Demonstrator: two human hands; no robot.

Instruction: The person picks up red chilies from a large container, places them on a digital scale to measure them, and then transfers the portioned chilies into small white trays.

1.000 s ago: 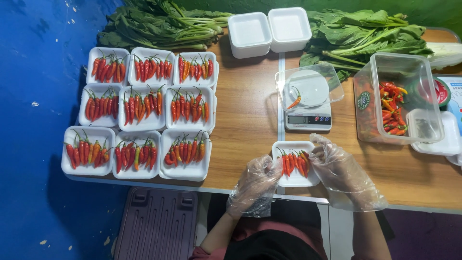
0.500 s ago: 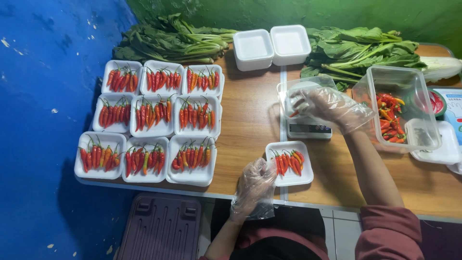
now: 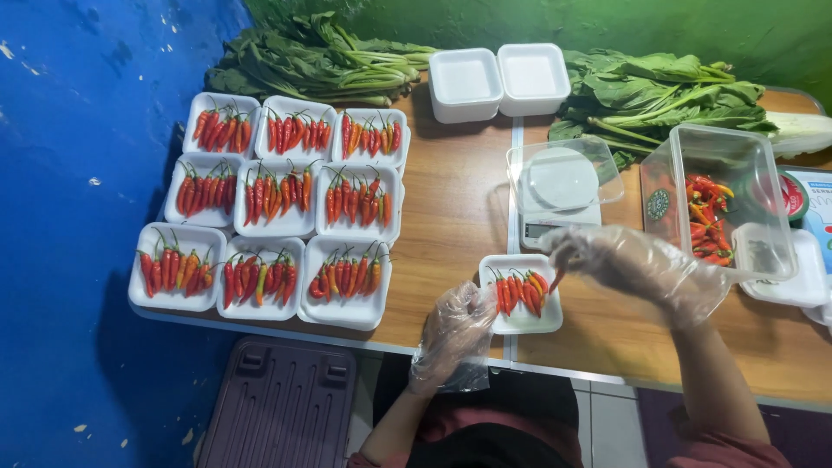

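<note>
Right hand [image 3: 637, 264] fingertips blurred; grip on chili [image 3: 555, 281] unclear. Left hand [image 3: 455, 334] covers white tray [image 3: 523, 295] corner. Cabbage [image 3: 802, 132] cut off at right edge.

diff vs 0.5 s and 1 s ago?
The right hand reached out to the scale, then came back to the small tray, now pinching one red chili at its edge. The left hand stayed at the tray's left side. The nine filled trays are unchanged.
</note>
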